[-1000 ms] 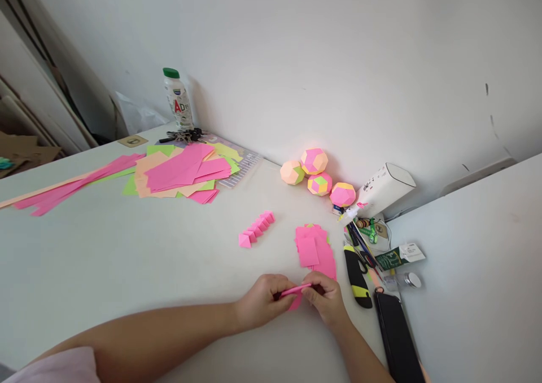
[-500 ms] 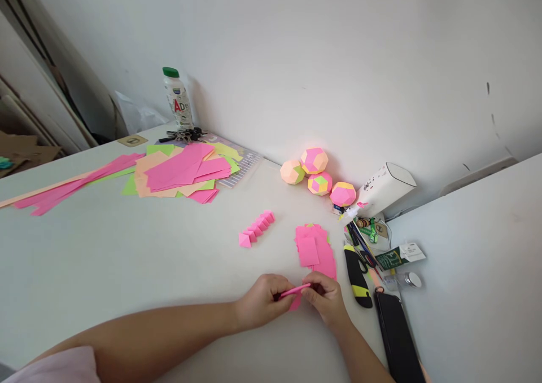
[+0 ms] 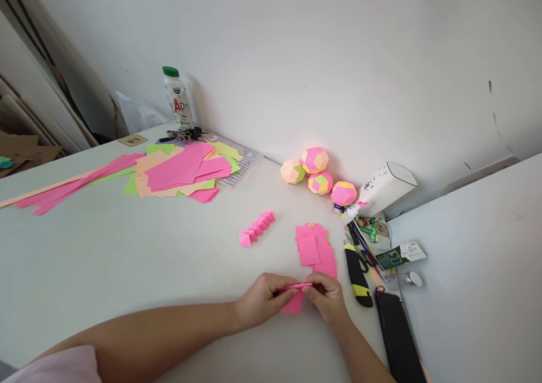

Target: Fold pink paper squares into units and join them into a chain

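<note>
Both hands meet near the front of the white table over a small pink paper square. My left hand pinches its left side, fingers curled. My right hand pinches the right end of the folded top edge. Just beyond them lies a stack of pink paper squares. A row of folded pink paper units sits to the left of that stack.
Loose pink, green and peach sheets and long pink strips lie at the far left, with a bottle and keys. Several paper balls rest by the wall. A white box, pens, a yellow-black cutter and a black phone crowd the right.
The pink square has dropped a little lower and flatter between my fingers, showing more of its face. Both hands stay in nearly the same place.
</note>
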`<state>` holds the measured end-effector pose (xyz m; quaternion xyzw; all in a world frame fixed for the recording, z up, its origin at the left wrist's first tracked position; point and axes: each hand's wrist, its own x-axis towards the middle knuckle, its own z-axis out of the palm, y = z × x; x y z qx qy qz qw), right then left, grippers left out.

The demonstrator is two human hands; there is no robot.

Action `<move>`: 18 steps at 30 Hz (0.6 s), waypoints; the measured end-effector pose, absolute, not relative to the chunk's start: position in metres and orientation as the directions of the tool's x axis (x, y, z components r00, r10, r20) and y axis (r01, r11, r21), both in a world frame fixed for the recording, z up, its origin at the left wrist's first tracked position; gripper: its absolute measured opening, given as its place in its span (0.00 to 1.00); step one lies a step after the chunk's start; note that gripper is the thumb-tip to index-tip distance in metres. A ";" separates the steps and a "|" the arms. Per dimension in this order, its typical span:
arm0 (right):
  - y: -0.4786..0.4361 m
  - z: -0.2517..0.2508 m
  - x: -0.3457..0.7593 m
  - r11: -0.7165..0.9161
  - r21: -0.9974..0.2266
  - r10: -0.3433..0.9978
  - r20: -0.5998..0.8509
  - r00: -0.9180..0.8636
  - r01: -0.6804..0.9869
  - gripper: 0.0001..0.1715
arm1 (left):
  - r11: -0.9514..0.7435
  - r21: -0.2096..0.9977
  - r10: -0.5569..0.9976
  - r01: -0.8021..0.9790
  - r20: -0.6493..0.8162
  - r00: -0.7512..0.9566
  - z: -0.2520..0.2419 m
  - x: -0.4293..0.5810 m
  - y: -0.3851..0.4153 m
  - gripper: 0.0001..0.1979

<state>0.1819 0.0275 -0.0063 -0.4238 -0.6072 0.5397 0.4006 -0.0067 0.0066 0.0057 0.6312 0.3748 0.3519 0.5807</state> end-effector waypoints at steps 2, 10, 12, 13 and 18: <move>0.027 -0.007 0.182 0.047 -0.994 0.953 0.016 -0.303 0.095 0.09 | -0.046 0.996 0.880 0.074 0.005 0.474 0.004 -0.007 0.007 0.19; 0.028 -0.006 0.181 0.029 -0.998 0.949 0.011 -0.315 0.051 0.07 | -0.090 0.993 0.863 0.077 0.039 0.503 0.002 -0.008 0.009 0.19; 0.027 -0.007 0.181 0.007 -0.999 0.954 -0.008 -0.300 0.050 0.08 | -0.093 0.993 0.861 0.079 0.040 0.506 0.002 -0.008 0.008 0.18; 0.027 -0.007 0.181 -0.002 -0.999 0.957 -0.017 -0.289 0.051 0.08 | -0.092 0.992 0.862 0.081 0.039 0.506 0.002 -0.008 0.008 0.18; 0.027 -0.008 0.182 0.006 -0.997 0.961 -0.017 -0.277 0.083 0.09 | -0.085 0.993 0.865 0.081 0.033 0.500 0.002 -0.007 0.008 0.19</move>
